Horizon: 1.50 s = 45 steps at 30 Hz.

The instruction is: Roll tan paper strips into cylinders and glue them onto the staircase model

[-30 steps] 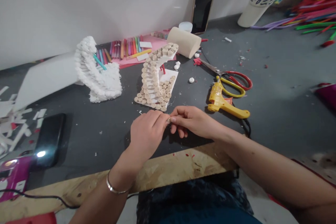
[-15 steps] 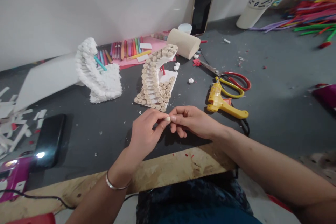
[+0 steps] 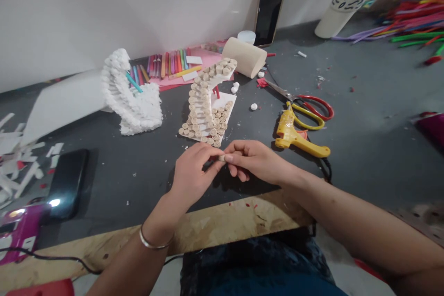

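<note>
The piece (image 3: 221, 157) pinched between the left hand (image 3: 192, 173) and the right hand (image 3: 255, 162) is almost wholly covered by the fingertips and too small to identify. Both forearms run out of the picture at the bottom. The tube (image 3: 347, 0) is cut by the top edge, and its print cannot be read. The straws (image 3: 416, 14) and a purple thing (image 3: 433, 125) are cut by the right edge, and a pink device (image 3: 17, 233) by the left. The cord of the glue gun (image 3: 294, 134) goes out of sight behind the right wrist.
</note>
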Each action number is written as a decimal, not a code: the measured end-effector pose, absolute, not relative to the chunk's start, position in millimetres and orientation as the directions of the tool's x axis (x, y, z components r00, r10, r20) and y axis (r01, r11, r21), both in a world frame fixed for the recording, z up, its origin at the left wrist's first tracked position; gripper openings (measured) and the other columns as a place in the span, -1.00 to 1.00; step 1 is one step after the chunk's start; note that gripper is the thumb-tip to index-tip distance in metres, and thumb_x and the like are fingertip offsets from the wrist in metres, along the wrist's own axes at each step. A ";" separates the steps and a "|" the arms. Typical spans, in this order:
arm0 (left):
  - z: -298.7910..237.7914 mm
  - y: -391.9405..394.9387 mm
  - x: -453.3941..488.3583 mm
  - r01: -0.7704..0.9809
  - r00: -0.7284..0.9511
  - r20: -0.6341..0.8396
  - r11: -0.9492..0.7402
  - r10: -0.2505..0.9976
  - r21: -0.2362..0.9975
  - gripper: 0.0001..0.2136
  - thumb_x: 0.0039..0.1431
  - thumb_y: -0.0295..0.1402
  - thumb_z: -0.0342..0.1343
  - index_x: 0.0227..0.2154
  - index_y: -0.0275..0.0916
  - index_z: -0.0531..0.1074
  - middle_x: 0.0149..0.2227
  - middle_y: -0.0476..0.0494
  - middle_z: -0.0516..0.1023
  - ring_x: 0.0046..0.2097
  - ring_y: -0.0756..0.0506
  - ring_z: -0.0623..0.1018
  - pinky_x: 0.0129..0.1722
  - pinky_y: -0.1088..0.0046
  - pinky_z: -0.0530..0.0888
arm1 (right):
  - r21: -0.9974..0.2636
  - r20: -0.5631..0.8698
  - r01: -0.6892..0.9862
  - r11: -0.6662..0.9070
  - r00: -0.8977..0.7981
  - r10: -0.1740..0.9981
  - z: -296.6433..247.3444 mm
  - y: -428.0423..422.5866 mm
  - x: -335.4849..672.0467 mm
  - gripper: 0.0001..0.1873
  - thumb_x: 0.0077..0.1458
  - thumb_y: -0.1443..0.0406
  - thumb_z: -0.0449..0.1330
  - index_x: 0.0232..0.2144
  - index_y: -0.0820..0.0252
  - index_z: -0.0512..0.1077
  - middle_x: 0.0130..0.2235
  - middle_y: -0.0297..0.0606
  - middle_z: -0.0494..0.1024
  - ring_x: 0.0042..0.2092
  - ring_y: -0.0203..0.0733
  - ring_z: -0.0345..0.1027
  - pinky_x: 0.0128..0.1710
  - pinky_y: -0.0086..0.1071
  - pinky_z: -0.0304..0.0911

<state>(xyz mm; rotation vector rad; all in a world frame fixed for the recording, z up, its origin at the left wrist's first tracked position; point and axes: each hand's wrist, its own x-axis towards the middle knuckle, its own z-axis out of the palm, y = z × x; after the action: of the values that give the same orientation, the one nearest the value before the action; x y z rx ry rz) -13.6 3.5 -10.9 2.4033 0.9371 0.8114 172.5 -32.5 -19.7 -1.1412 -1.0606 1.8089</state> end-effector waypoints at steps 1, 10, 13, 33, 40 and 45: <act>-10.9 2.9 -13.3 0.413 0.569 0.344 -0.621 0.747 0.667 -0.93 0.23 -0.33 0.16 -0.29 -0.19 0.50 -0.35 -0.04 0.56 -0.30 -0.03 0.52 -0.28 0.45 0.40 | -0.890 -0.310 -0.214 -0.403 -0.364 0.878 -18.8 -32.4 173.1 -0.69 0.09 0.10 0.29 -0.37 0.23 0.37 -0.57 -0.46 0.48 -0.64 -0.50 0.24 -0.67 -0.61 0.14; -18.0 -2.6 -6.1 0.157 0.478 0.306 -0.422 0.824 0.893 -0.94 0.14 -0.33 0.26 -0.37 -0.18 0.52 -0.41 0.01 0.50 -0.36 0.02 0.49 -0.34 0.50 0.40 | -0.715 -0.225 -0.459 -0.527 -0.563 0.795 -23.2 -32.2 175.3 -0.69 0.08 0.14 0.32 -0.43 0.26 0.37 -0.57 -0.45 0.50 -0.67 -0.53 0.22 -0.70 -0.64 0.09; -17.7 -1.7 -6.8 0.183 0.483 0.315 -0.446 0.817 0.876 -0.94 0.14 -0.34 0.25 -0.35 -0.17 0.52 -0.41 0.01 0.49 -0.35 0.02 0.48 -0.33 0.50 0.40 | -0.724 -0.235 -0.448 -0.524 -0.555 0.798 -22.5 -32.4 175.3 -0.70 0.10 0.15 0.31 -0.44 0.26 0.37 -0.57 -0.45 0.50 -0.66 -0.53 0.23 -0.69 -0.64 0.11; -11.8 6.2 -18.1 0.340 0.654 0.409 -0.729 0.637 0.594 -0.95 0.22 -0.40 0.17 -0.30 -0.20 0.53 -0.35 -0.07 0.56 -0.30 0.00 0.54 -0.29 0.51 0.46 | -0.894 -0.344 -0.128 -0.429 -0.417 0.841 -22.7 -30.4 179.7 -0.70 0.07 0.10 0.29 -0.41 0.21 0.37 -0.55 -0.42 0.52 -0.60 -0.47 0.28 -0.62 -0.57 0.18; -10.6 3.7 -16.3 0.352 0.628 0.328 -0.634 0.705 0.689 -0.94 0.23 -0.38 0.16 -0.30 -0.18 0.53 -0.35 -0.03 0.61 -0.31 0.00 0.56 -0.27 0.52 0.47 | -0.918 -0.358 -0.034 -0.396 -0.361 0.861 -14.8 -31.8 182.9 -0.67 0.04 0.07 0.30 -0.43 0.20 0.36 -0.56 -0.42 0.51 -0.59 -0.46 0.27 -0.60 -0.56 0.17; -11.3 1.1 -13.3 0.360 0.568 0.290 -0.549 0.770 0.754 -0.92 0.20 -0.33 0.18 -0.29 -0.15 0.56 -0.33 -0.03 0.64 -0.31 -0.01 0.59 -0.29 0.52 0.49 | -0.932 -0.325 -0.031 -0.360 -0.362 0.873 -14.0 -31.8 184.5 -0.64 0.06 0.03 0.28 -0.43 0.19 0.37 -0.56 -0.41 0.50 -0.58 -0.45 0.27 -0.59 -0.55 0.18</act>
<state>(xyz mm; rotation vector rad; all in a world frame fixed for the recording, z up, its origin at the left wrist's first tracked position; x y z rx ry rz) -13.3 1.1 -11.3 2.1539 0.8995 0.8194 184.5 -31.8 -14.0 -1.1989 -1.2021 1.7932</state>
